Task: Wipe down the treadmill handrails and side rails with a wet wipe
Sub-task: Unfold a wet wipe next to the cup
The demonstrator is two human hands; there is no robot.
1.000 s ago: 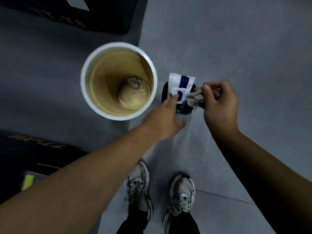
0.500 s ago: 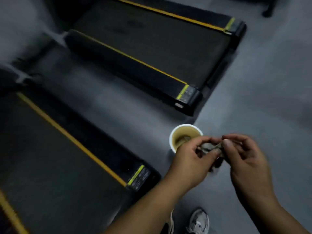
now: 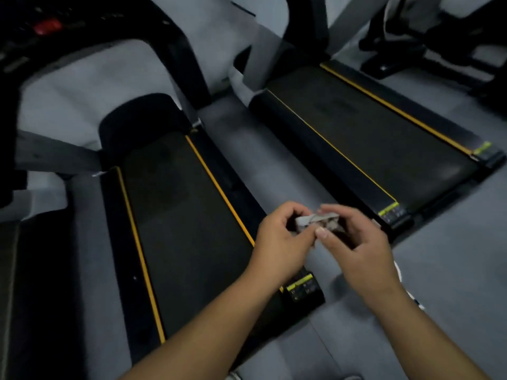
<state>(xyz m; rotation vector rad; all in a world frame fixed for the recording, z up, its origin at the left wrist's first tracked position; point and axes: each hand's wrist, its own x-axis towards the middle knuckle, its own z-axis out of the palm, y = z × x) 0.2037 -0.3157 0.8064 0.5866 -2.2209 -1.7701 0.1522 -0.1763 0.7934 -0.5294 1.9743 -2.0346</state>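
Fingers of my left hand (image 3: 279,239) and right hand (image 3: 362,242) curl round the wet wipe (image 3: 315,219), a crumpled grey wad pinched between them in the air above the tail end of the near treadmill (image 3: 186,215). Its right side rail (image 3: 230,176) lies just below and ahead of my left hand, its long axis running away from me toward the upper left beside the yellow stripe. That hand is the nearer one. The left side rail (image 3: 113,229) is across the belt, well apart. A dark console frame (image 3: 175,48) stands at the far end; the handrails there are too blurred to pick out. Grey floor (image 3: 452,256) between this machine and the second treadmill (image 3: 356,127) looks like room enough to walk along the rail.
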